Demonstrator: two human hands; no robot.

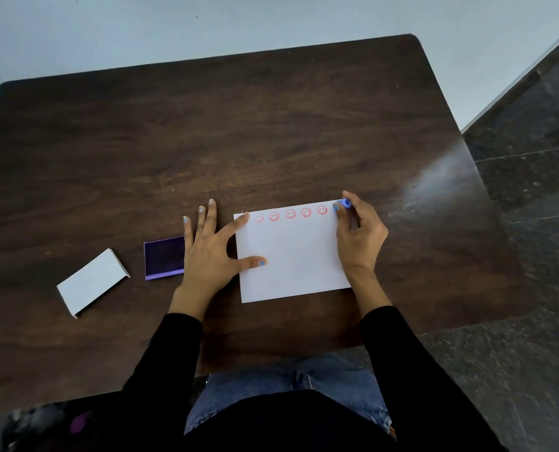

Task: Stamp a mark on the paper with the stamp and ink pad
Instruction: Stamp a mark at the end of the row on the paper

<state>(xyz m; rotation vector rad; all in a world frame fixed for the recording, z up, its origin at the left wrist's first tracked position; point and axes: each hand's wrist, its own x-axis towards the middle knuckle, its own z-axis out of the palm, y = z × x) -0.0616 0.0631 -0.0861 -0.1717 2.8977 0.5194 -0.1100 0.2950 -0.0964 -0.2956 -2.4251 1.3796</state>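
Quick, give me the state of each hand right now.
Left hand: open, fingers spread, index and thumb pinning the paper flat.
Right hand: closed on the blue stamp, at the paper's far right corner.

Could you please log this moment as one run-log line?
right hand: pressing stamp at paper top-right corner | left hand: steadying paper | marks: five smileys | ink pad: open, left
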